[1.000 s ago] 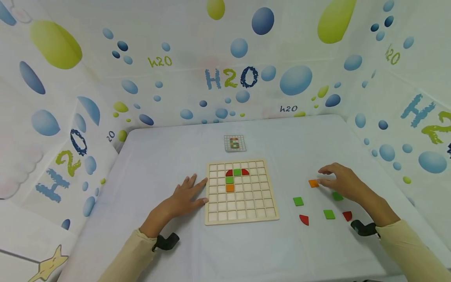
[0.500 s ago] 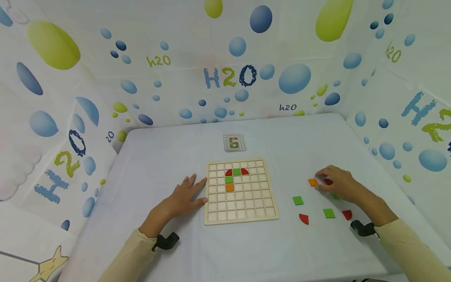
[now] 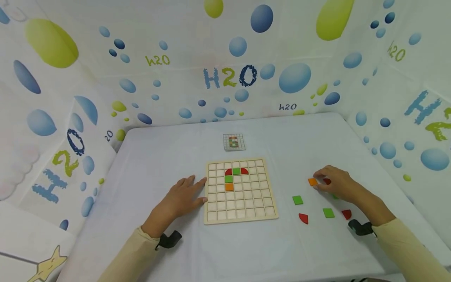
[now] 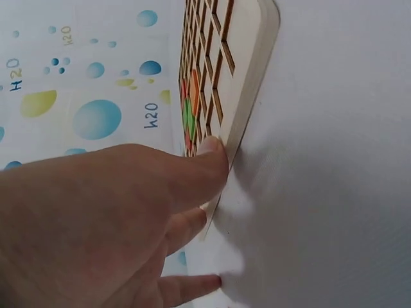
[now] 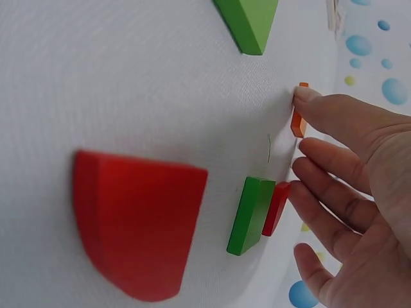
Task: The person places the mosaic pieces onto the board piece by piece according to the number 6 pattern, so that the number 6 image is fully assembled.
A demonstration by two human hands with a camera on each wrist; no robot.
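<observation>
A wooden grid board (image 3: 243, 203) lies mid-table, with red quarter-round, green and orange tiles set in some cells. My left hand (image 3: 181, 197) rests on the cloth with fingers spread, its thumb and index finger touching the board's left edge. The left wrist view shows that thumb (image 4: 209, 147) on the frame. Right of the board, my right hand (image 3: 336, 183) pinches an orange square tile (image 3: 312, 181) by its edges between thumb and index finger; the tile is on the cloth. Under this hand lie a red quarter-round tile (image 5: 276, 208) and a green square tile (image 5: 252, 215), both partly covered in the head view.
Loose on the cloth nearer the front are a green tile (image 3: 297, 200), another green tile (image 3: 329, 213), a red quarter-round tile (image 3: 303, 218) and another red one (image 3: 347, 214). Behind the board lies a small pattern card (image 3: 233, 142). A printed curtain (image 3: 183, 78) surrounds the table.
My right hand has moved slightly left and closed its thumb and index finger on the orange tile, uncovering a red tile beneath the hand. The left hand has stayed by the board.
</observation>
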